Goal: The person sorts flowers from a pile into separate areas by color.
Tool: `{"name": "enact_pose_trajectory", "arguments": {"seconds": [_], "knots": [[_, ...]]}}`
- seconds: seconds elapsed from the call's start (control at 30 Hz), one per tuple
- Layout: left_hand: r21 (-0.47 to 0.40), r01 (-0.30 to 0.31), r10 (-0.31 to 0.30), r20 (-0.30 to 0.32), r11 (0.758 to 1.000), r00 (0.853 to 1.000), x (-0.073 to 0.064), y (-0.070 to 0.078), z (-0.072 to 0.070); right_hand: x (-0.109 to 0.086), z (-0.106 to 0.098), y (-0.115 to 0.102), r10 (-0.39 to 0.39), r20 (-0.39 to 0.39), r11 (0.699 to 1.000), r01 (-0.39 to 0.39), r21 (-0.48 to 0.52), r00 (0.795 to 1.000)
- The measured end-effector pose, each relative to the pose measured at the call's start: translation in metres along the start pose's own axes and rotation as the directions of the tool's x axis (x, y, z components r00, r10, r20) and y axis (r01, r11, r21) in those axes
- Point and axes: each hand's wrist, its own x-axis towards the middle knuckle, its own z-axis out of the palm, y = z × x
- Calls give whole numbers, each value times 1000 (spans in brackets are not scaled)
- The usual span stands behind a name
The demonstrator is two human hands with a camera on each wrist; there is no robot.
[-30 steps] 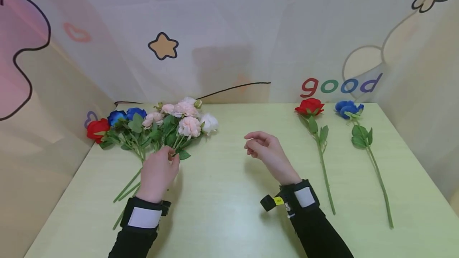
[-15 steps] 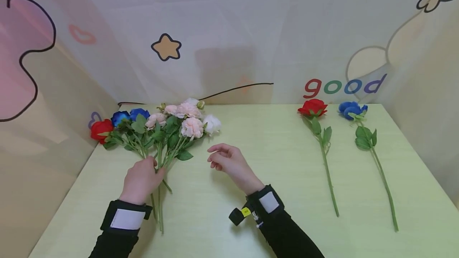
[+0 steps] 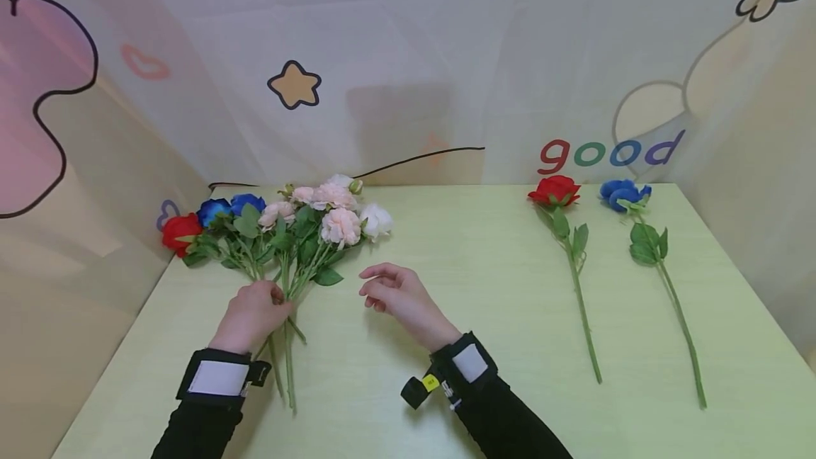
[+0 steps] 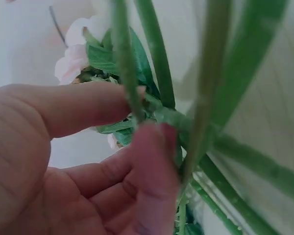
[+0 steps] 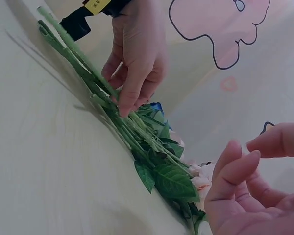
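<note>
My left hand point(image 3: 253, 314) pinches green stems of artificial flowers at the left of the table, between thumb and fingers; the left wrist view shows the fingertips point(image 4: 154, 147) against a stem point(image 4: 127, 63). At the stems' far end lie pink peonies point(image 3: 341, 227), a white bloom point(image 3: 376, 221), blue roses point(image 3: 247, 202) and a red rose point(image 3: 181, 232). Exactly how many stems are in the grip is hidden. My right hand point(image 3: 404, 303) hovers to the right of the bunch, fingers loosely bent and holding nothing. In the right wrist view its fingers point(image 5: 235, 181) are apart from the flowers.
On the right side of the table point(image 3: 472, 253) lie a single red rose point(image 3: 554, 191) and a single blue rose point(image 3: 625, 195), stems toward the front. A printed cloth backdrop point(image 3: 408, 34) stands behind the table's far edge.
My left hand has moved left and down along the stems, whose lower ends have swung to the right. My right hand has moved left, toward the bunch. The two single roses stay put.
</note>
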Motion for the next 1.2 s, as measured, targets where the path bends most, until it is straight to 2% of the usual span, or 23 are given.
{"name": "enact_pose_trajectory", "arguments": {"seconds": [0.1, 0.2, 0.27, 0.4, 0.5, 0.57, 0.73, 0.9, 1.03, 1.2], "knots": [[-106, 4, -2, 13, 994, 1000, 1, -4, -1, 0, -1, -1, 7, -9, 1000, -7, 3, 1000], [-256, 19, -11, 34, 967, 999, 3, -7, -2, 0, -3, -1, 7, -9, 1000, -7, 5, 1000], [-375, 38, -17, 61, 926, 998, 5, -8, -2, 0, -4, -1, 6, -7, 1000, -6, 9, 1000], [-570, 81, -19, 115, 817, 993, 8, -10, 1, -1, -5, -2, -7, -4, 1000, 7, 10, 1000], [-656, 104, -6, 150, 748, 989, 10, -12, 3, -2, -6, -2, -2, -8, 1000, 2, 16, 1000], [-682, 113, 2, 166, 723, 986, 11, -13, 6, -2, -6, -2, 2, -11, 1000, -2, 19, 1000], [-695, 116, 12, 177, 710, 984, 10, -14, 9, -3, -5, -4, 9, -9, 1000, -9, 17, 1000], [-696, 102, 16, 161, 710, 987, 7, -11, 8, -3, -5, -5, 9, -15, 1000, -9, 8, 1000], [-685, 82, 10, 130, 723, 992, 5, -6, 7, -3, -7, -7, -1, -21, 1000, 1, -7, 1000], [-686, 33, 9, 58, 727, 998, 3, 5, 5, -3, -13, -9, -13, -28, 999, 12, -32, 1000]]}}
